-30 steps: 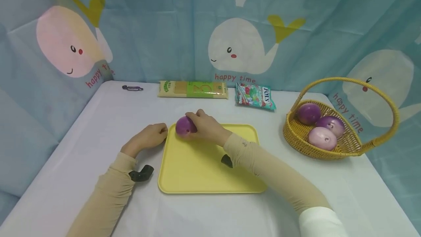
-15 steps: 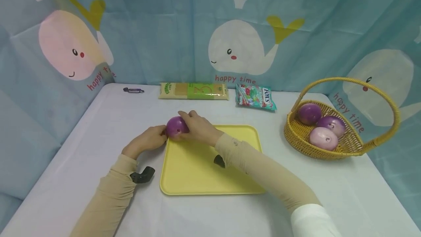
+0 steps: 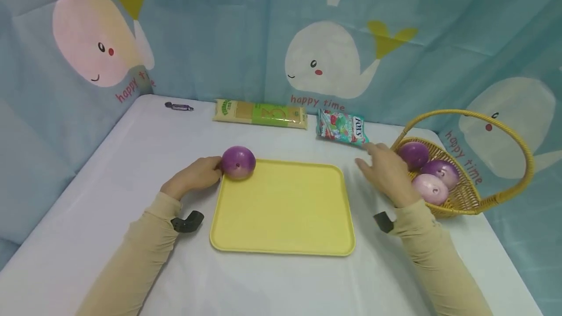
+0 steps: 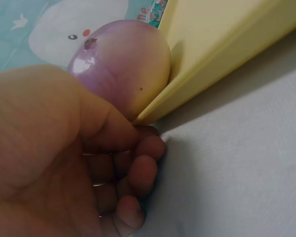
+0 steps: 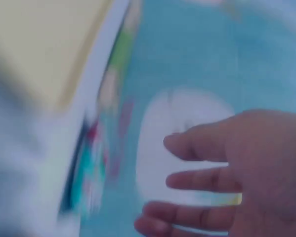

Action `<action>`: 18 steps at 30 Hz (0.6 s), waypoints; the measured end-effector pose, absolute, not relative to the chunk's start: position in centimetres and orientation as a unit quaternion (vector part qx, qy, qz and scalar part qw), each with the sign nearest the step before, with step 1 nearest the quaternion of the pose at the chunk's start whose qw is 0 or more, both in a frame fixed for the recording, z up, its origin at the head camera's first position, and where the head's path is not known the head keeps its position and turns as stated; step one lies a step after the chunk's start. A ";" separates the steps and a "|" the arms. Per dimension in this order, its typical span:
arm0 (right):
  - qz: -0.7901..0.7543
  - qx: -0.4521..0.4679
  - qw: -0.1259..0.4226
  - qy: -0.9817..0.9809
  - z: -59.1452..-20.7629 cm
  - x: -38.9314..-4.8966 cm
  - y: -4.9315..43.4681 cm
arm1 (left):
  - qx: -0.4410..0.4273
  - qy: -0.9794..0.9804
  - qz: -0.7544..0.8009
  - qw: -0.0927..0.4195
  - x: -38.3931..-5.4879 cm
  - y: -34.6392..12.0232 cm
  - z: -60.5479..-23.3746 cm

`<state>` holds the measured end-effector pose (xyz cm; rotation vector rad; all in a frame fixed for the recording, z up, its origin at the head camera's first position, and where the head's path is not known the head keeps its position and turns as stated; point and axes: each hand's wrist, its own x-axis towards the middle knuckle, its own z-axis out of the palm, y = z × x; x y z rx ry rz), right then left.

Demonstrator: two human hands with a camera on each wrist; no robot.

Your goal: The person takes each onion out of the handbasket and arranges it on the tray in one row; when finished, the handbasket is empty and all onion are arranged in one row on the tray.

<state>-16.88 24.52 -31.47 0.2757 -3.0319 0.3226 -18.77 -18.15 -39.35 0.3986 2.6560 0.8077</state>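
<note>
A glossy round purple thing (image 3: pixel 238 162), onion-like and paler on one side, rests on the far left corner of the yellow tray (image 3: pixel 281 208). My left hand (image 3: pixel 199 174) pinches the tray's rim at that corner between thumb and curled fingers, close against the purple thing in the left wrist view. My right hand (image 3: pixel 386 169) is over the table beside the wicker basket (image 3: pixel 406 199), fingers spread and holding nothing; the right wrist view is blurred. Inside the basket lie similar round things: two purple ones (image 3: pixel 414 155) and a pale pink one (image 3: pixel 430 188).
Along the back of the table lie a small wrapped candy (image 3: pixel 179 107), a long pack of noodles (image 3: pixel 261 113) and a teal candy bag (image 3: pixel 342 127). The basket's tall handle (image 3: pixel 509 133) arches over it. A blue whale-print curtain (image 3: pixel 246 38) hangs behind.
My right hand has let go of the purple round thing at the tray's far left corner and moved right to the basket. My left hand stays at the tray's edge.
</note>
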 end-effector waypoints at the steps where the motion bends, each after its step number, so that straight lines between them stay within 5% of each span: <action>1: 0.098 0.066 0.045 -0.992 -31.3 -16.5 26.3 | 0.140 0.934 0.283 0.169 -18.8 -18.1 -39.3; 5: 0.057 -0.020 0.019 -0.998 -30.6 -15.3 32.5 | 0.140 0.935 0.277 0.172 -18.8 -18.1 -39.1; 10: 0.015 -0.097 -0.085 -0.992 -30.4 -14.0 36.7 | 0.137 0.934 0.280 0.173 -18.7 -18.3 -39.1; 18: 0.062 -0.079 -0.130 -0.986 -31.4 -13.6 37.8 | 0.138 0.933 0.282 0.178 -19.1 -18.1 -39.5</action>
